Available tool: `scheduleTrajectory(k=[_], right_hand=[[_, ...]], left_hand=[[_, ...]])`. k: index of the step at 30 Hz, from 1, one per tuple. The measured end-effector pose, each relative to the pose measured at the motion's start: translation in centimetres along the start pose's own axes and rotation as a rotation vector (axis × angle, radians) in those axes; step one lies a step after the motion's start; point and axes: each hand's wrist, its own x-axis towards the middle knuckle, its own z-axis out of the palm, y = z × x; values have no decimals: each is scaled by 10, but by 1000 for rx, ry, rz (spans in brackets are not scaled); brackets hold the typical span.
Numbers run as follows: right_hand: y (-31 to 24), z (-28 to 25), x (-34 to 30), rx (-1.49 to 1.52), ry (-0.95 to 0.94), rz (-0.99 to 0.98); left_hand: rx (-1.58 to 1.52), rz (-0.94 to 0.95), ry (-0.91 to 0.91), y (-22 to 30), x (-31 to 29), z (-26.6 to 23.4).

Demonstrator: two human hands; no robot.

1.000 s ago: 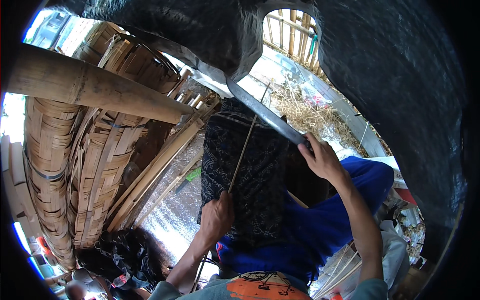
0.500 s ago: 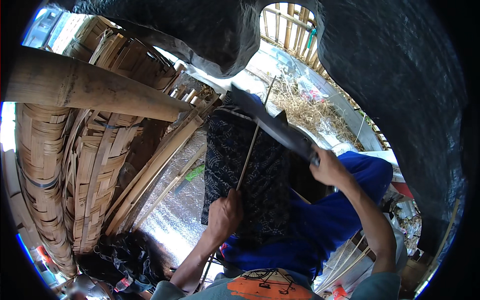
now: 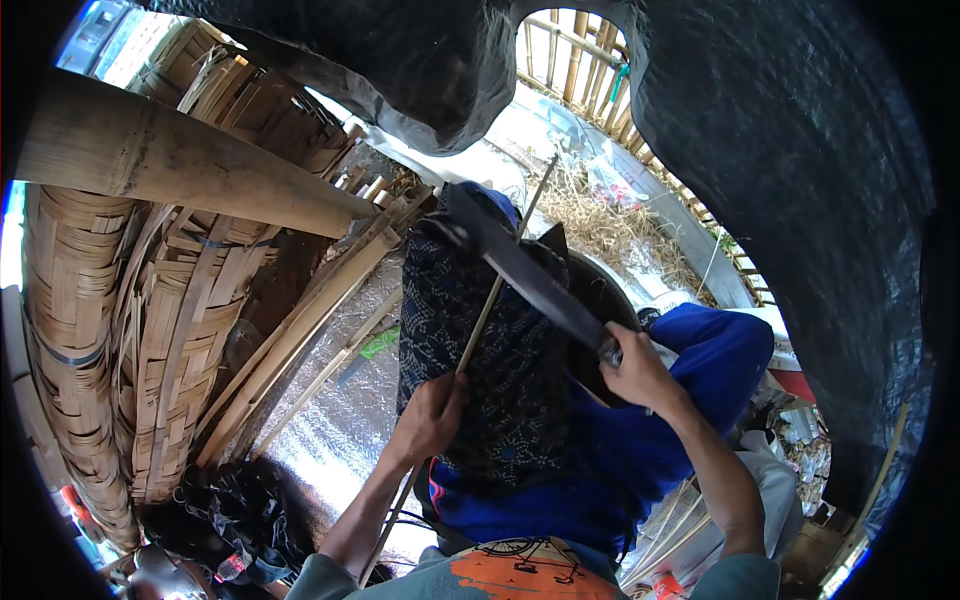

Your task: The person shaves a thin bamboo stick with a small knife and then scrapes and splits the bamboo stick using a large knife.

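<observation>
My left hand is closed around a thin bamboo strip, which slants up and away across my lap. The strip's lower end runs back under my left forearm. In my right hand is the handle of a large machete. Its broad dark blade points to the far left and crosses the strip beyond my left hand. Whether the edge touches the strip I cannot tell. Under both lies a dark patterned cloth draped over my leg, above blue trousers.
Left of me a thick bamboo pole juts in over rolled woven bamboo mats. Long bamboo pieces lean beside my leg. Black plastic lies at lower left. Dry straw covers the ground ahead, before a bamboo fence.
The machete and my right hand have come nearer to my body, so the blade crosses the strip lower down. My left hand keeps its hold on the strip.
</observation>
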Motion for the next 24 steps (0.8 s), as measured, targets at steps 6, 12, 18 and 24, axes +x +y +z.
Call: scheduleTrajectory(k=[6,12,18,24], right_hand=[[11,-10,1,-19,224,-18],[-9,-9,-19,-53,190,-62],[-15,6,-17,-56,36,-224],[-26,2,-20,-123,46,-270]], left_hand=[[-193,-193,-73,12,0,-4],[-610,-265,-261,20,6,-7],[-983,-385,-312,0,11,-2],[-1055,-437,-341,-1,12,-3]])
